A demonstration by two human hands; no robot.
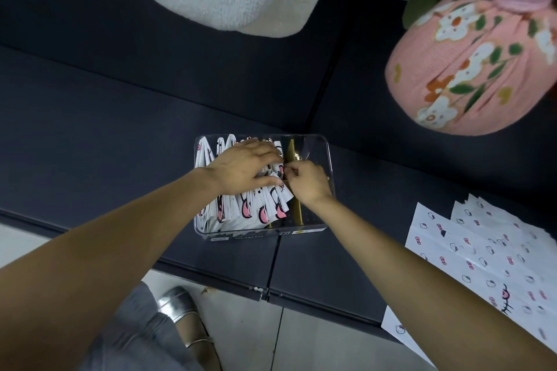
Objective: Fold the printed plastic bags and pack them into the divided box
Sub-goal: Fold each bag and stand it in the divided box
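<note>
Left hand (241, 167) presses flat on the folded bags (250, 208) in the box (327, 166); right hand (309, 182) fingers pinch one. Light, slippery, springy: best held by the folded edge.

Two bare forearms reach forward from the near edge and converge at centre. The left hand (244, 167) lies palm down, fingers straight and spread, pointing right. The right hand (307, 182) sits just beside it, fingers curled inward, pinching at the thumb.

The left hand (241, 167) presses flat on folded printed bags (250, 208) standing in the clear divided box (327, 159). The right hand (307, 182) pinches one beside a gold divider (297, 211). Unfolded bags (482, 253) lie on the dark desk (105, 135).
</note>
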